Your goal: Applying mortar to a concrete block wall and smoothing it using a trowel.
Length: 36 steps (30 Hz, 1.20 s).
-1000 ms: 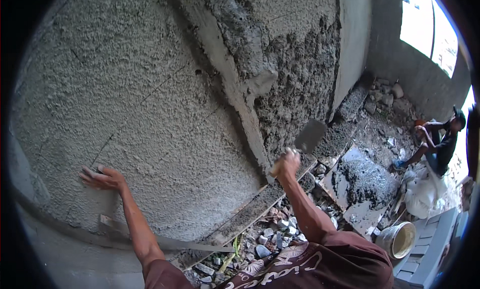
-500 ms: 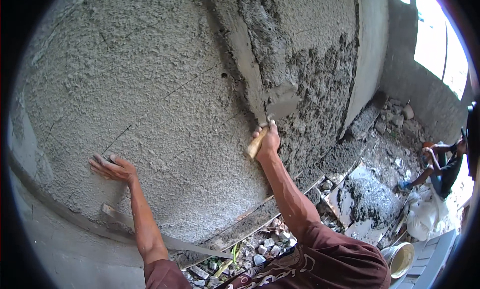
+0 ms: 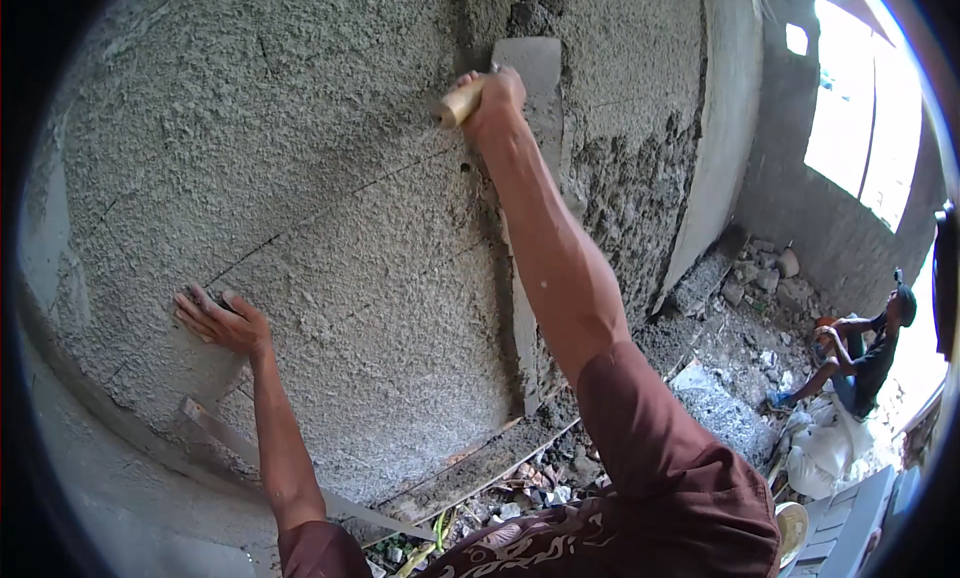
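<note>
My right hand [image 3: 492, 100] grips the pale wooden handle [image 3: 460, 103] of a trowel, its flat grey blade [image 3: 532, 56] lying against a vertical plaster band [image 3: 540, 108] high on the wall. My left hand [image 3: 225, 323] rests with fingers spread on the rough, speckled render [image 3: 320, 258] to the left. Below it a long grey straight strip [image 3: 365, 513] runs diagonally along the lower wall, partly behind my left forearm.
Rubble [image 3: 770, 278] lies along the wall's foot beside a heap of wet mortar [image 3: 720, 418]. A co-worker [image 3: 865, 358] sits at the right near white sacks [image 3: 820, 448], below a window opening. A pale bucket [image 3: 792, 526] and grey slatted boards [image 3: 840, 518] are at lower right.
My right hand has moved the trowel upward along the vertical band, from low on the wall to near its top. My left hand stays spread on the render. The view has shifted slightly.
</note>
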Motion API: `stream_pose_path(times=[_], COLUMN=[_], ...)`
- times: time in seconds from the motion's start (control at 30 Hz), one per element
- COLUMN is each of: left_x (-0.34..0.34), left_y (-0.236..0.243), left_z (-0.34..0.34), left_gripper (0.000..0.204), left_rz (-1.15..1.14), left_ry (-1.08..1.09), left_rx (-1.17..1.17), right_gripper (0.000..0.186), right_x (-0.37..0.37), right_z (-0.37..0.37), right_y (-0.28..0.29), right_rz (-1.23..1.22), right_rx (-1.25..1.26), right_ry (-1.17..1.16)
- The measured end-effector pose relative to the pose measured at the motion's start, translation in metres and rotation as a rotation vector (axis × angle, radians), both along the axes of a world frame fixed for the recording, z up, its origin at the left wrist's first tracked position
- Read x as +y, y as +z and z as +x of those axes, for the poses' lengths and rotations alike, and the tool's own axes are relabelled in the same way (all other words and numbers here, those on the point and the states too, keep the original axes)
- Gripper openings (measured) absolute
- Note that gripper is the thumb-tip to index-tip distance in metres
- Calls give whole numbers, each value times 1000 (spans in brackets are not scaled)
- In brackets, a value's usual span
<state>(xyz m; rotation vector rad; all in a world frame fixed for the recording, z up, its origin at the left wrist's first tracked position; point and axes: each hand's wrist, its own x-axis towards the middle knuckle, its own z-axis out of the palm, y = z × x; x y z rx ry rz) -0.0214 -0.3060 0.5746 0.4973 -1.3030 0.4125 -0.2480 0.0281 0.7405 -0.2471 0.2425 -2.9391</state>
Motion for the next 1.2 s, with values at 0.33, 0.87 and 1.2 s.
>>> stream_pose_path(times=[0.33,0.87,1.2], left_x=[-5,-12,0], left_y=[-5,-8,-7], left_z=[5,1,-2], left_gripper=[55,54,54], left_rz=[45,-22,-50], left_ry=[-23,19,3], left_rx=[-12,-15,-19], right_gripper=[30,29,39], right_x=[-12,52,32], right_z=[61,43,56], right_y=[-6,-259,-281], right_rz=[737,1052,1170], right_rx=[464,152,342], right_ry=[-136,-142,-68])
